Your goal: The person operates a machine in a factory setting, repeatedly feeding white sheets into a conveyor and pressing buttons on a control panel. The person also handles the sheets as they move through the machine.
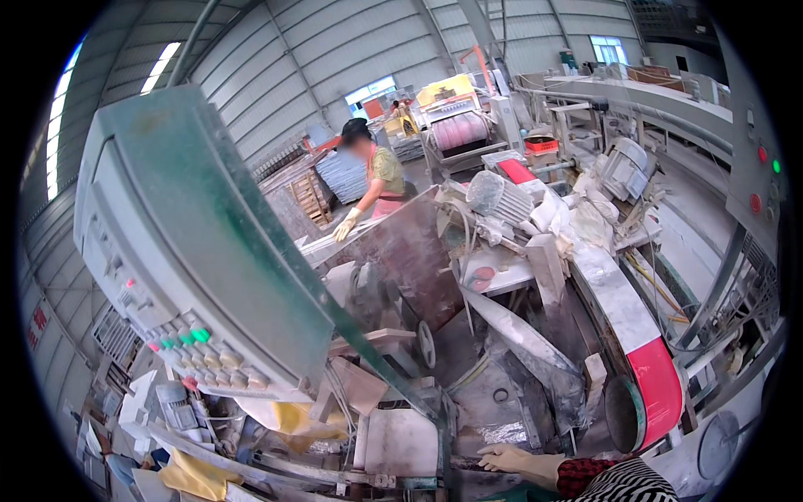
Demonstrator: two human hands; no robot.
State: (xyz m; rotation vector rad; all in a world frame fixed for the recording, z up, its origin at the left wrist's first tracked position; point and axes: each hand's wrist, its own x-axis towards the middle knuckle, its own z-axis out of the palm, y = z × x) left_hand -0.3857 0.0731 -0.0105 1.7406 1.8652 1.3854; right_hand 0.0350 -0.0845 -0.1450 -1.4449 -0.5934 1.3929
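My right hand (pixel 506 458) comes in from the lower right edge, with a patterned red cuff and a striped black-and-white sleeve (pixel 619 481) behind it. It lies flat, fingers stretched to the left, on a dusty metal rail (pixel 418 481) at the front of a stone-working machine. Nothing is in it. A pale stone tile (pixel 401 439) lies just to its left. My left hand is out of view.
A big grey-green control box (pixel 192 243) with coloured buttons hangs at the left. A curved belt guard with a red part (pixel 652 376) runs down the right. At the back a gloved co-worker (pixel 372 180) leans on a dark stone slab (pixel 401 243). Motors (pixel 502 197) and hoses crowd the middle.
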